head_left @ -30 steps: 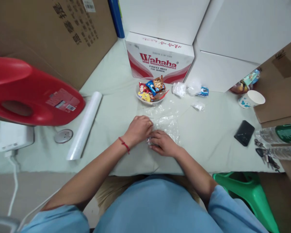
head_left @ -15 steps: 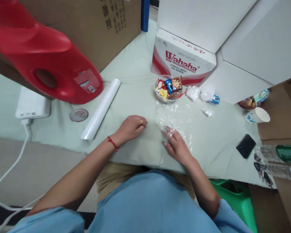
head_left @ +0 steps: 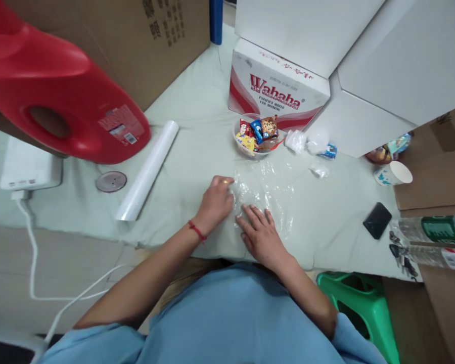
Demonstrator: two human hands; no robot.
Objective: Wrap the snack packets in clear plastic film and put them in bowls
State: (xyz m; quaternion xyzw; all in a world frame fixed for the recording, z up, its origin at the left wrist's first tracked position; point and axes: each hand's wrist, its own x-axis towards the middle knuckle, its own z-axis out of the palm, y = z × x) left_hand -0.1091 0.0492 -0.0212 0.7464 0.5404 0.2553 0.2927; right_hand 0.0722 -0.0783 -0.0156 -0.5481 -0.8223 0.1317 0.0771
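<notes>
Thin clear plastic film (head_left: 284, 194) lies crinkled on the cloth-covered table, just in front of a bowl of snacks. My left hand (head_left: 217, 201) is closed at the film's left edge, its fingers curled and seeming to pinch it. Pressed flat on the film's near part is my right hand (head_left: 263, 236), open with fingers spread. The clear bowl (head_left: 237, 144) holds several small wrapped snacks (head_left: 263, 129) in red, blue, yellow and brown packets. Whether the film is a bag or a single sheet I cannot tell.
A white roll (head_left: 147, 172), a round lid-like disc (head_left: 111, 181) and a red jug (head_left: 109, 111) stand or lie left. Behind the bowl is a Wahaha carton (head_left: 276, 91). Crumpled plastic (head_left: 296, 141), a paper cup (head_left: 394, 173), a black wallet-like item (head_left: 377, 221) and keys (head_left: 404, 258) are right.
My left hand has moved right to the film's edge and curled its fingers there. My right hand has shifted slightly left and flattened on the film. The view has shifted a little.
</notes>
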